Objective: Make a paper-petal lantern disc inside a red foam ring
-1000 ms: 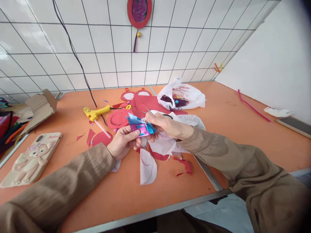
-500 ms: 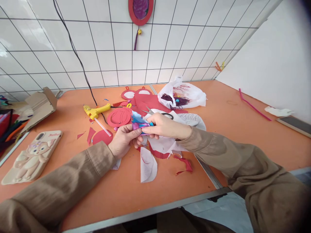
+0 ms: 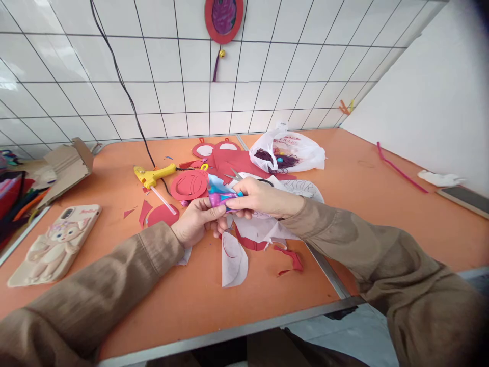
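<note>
A small shiny purple-and-blue piece (image 3: 217, 196), like folded foil or film, is pinched between both hands above the table. My left hand (image 3: 198, 220) grips its left side with thumb and fingers. From the right, my right hand (image 3: 263, 196) holds it, thumb on top and fingers curled under. Its exact kind I cannot make out. Just behind the hands lie scissors (image 3: 235, 176), their handles partly covered by my right hand. A red paper ring (image 3: 189, 184) lies left of the piece. White paper scraps (image 3: 234, 261) and red scraps (image 3: 293, 259) are below the hands.
A yellow glue gun (image 3: 155, 176) with its stick lies at left, near a phone in a cartoon case (image 3: 57, 244) and an open cardboard box (image 3: 71, 168). A white plastic bag (image 3: 305, 150) with purple thread stands behind. A red round ornament (image 3: 223, 38) hangs on the wall.
The view has shifted slightly, so everything appears a little further right. Both hands keep hold of the shiny piece; the left thumb has moved slightly on it.
</note>
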`<state>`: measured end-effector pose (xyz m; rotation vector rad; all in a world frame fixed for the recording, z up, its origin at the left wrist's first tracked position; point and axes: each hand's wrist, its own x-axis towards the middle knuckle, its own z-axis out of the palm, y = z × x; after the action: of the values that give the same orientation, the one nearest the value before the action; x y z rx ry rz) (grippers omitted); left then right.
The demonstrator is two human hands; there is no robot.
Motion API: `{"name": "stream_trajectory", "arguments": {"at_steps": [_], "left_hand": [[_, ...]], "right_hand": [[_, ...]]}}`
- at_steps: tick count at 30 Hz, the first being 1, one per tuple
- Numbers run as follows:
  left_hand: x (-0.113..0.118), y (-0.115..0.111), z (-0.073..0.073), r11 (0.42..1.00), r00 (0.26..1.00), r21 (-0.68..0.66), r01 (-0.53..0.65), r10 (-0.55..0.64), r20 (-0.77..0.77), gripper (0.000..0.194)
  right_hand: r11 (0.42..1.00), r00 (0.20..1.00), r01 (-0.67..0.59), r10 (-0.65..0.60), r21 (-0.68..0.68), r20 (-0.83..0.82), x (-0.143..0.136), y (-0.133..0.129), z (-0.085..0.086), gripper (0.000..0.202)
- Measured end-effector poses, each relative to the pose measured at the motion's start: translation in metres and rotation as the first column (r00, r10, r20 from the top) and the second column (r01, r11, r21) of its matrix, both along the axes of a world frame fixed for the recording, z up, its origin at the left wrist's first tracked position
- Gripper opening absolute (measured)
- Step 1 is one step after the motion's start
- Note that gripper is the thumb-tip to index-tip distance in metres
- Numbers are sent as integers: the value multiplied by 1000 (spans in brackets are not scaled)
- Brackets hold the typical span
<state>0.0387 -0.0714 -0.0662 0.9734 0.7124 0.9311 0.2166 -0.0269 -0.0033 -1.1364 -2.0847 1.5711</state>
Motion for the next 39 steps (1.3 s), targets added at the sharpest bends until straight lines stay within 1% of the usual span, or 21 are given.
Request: {"name": "stream_trajectory", "arguments": {"at_steps": [4,6,8,11,13,18,21,26,30,34,39], "left_hand": [[1,0,-1,1000,1000,7,-16,17,-27,41],[1,0,0,1000,999,5,-23,24,-45,41],[1,-1,1,1000,998,3,-28,29,-56,43],[1,-2,3,999,997,0,-35,35,-68,44],[2,-2,3,999,997,-3,-41,41,-68,44],[1,0,2,997,998,-46,-56,56,0,45],[-1,0,2,998,999,-54,-43,45,31,47],[-1,-1,3,997,998,-39,-67,67,-4,42],[0,-1,3,997,997,-28,-71,70,-41,43],[0,-2,3,997,994,-20,-76,75,-78,45],[1,-3,3,995,991,-18,-101,99,-90,47]], "right_hand": [[998,999,-11,9,-54,-39,1,4,-5,22],[998,998,-41,39,-41,-56,2,4,-5,25],[997,996,-76,77,33,-34,2,2,-2,29],[974,994,-110,102,197,50,1,-2,3,29],[971,993,-103,88,218,74,1,-3,5,28],[993,997,-77,75,84,21,2,1,2,16],[998,999,-53,53,39,2,2,1,2,16],[999,999,-42,43,26,-8,2,1,4,17],[998,997,-51,49,-26,-64,3,3,1,17],[996,995,-56,50,-65,-84,3,4,-2,17],[995,997,-46,41,-84,-64,5,7,-3,17]]}}
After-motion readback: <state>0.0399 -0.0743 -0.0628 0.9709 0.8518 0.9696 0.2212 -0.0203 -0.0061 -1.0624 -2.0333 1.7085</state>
